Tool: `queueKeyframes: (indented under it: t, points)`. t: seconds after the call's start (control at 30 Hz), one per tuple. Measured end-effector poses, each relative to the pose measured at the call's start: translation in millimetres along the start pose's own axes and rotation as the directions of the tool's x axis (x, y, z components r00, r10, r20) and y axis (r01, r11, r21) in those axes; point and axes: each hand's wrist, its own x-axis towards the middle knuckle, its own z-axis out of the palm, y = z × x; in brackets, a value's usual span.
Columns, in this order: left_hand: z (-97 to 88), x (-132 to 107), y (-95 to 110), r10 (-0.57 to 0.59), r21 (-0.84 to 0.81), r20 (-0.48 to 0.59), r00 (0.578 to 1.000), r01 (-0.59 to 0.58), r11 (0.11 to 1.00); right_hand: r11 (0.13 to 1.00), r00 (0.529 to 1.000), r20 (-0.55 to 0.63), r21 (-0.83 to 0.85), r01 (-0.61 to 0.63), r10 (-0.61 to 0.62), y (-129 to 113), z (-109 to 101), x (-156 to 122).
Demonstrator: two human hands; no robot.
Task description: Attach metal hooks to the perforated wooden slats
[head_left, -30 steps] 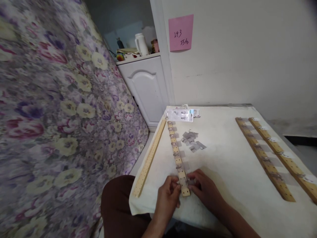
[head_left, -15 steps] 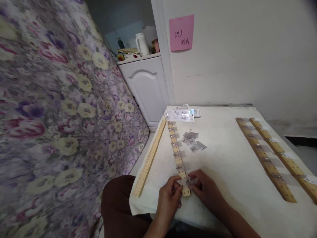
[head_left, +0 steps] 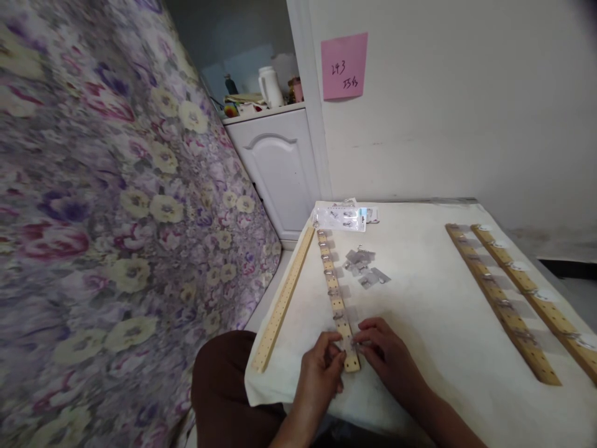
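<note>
A narrow wooden strip point(head_left: 336, 304) with paired holes lies lengthwise before me on the cloth. Small clear plastic pieces with metal parts sit across it at intervals. My left hand point(head_left: 321, 367) is closed at the left edge of its near end, thumb and fingers pinching one clear plastic piece point(head_left: 347, 345) that lies across the wood. From the right side, my right hand point(head_left: 385, 348) pinches the same piece's other edge with thumb and forefinger. Fingers partly hide the piece. Beyond my hands lies a pile of small clear bags point(head_left: 361, 261) with metal bits inside.
A bare perforated strip point(head_left: 282, 303) runs along the left table edge. On the right lie two more wooden strips, one with metal pieces point(head_left: 506, 305) and one with white round pieces point(head_left: 543, 295). Clear packaging point(head_left: 338, 219) sits at the back. A floral curtain point(head_left: 116, 236) hangs left.
My right fingers have shifted slightly and drawn closer together at the strip's right edge. My left hand stays at the near end. The whole view has tilted slightly.
</note>
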Motion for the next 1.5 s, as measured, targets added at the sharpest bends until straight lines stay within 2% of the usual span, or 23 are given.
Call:
queueKeyframes:
  t: [0.13,0.27,0.4,0.47,0.6,0.83,1.33,1.5]
  points:
    - [-1.0,0.4,0.0,-0.006,-0.002,0.014,1.000,0.006,1.000,0.996,0.997,-0.051,-0.069,0.055,-0.058,0.0,0.3,0.6]
    - [-0.9,0.7,0.1,-0.010,-0.009,0.018,1.000,0.010,1.000,0.963,0.980,-0.112,-0.233,0.133,-0.162,-1.6,1.5,0.4]
    - [-0.8,1.1,0.8,-0.015,-0.021,0.026,1.000,0.015,1.000,0.896,0.963,-0.061,-0.386,0.220,-0.263,-7.2,2.4,0.6]
    - [-1.0,1.4,1.2,-0.015,-0.015,0.030,0.999,0.015,1.000,0.877,0.950,-0.028,-0.392,0.277,-0.312,-8.5,2.9,1.1]
    - [-1.2,1.5,1.3,0.001,0.007,0.025,1.000,-0.001,1.000,0.881,0.925,0.014,-0.301,0.366,-0.380,-5.4,3.3,1.7]
    - [-1.2,1.7,0.2,0.003,-0.003,0.025,1.000,-0.002,1.000,0.905,0.947,-0.104,-0.344,0.252,-0.303,-0.9,1.4,-1.7]
    - [-2.2,2.5,0.9,-0.018,-0.014,0.050,0.999,0.019,1.000,0.905,0.979,0.007,-0.381,0.192,-0.205,-2.5,3.8,1.5]
    - [-3.4,4.3,0.1,-0.051,-0.035,0.058,0.997,0.053,0.998,0.896,0.987,-0.005,-0.420,0.142,-0.159,-9.1,1.7,1.8]
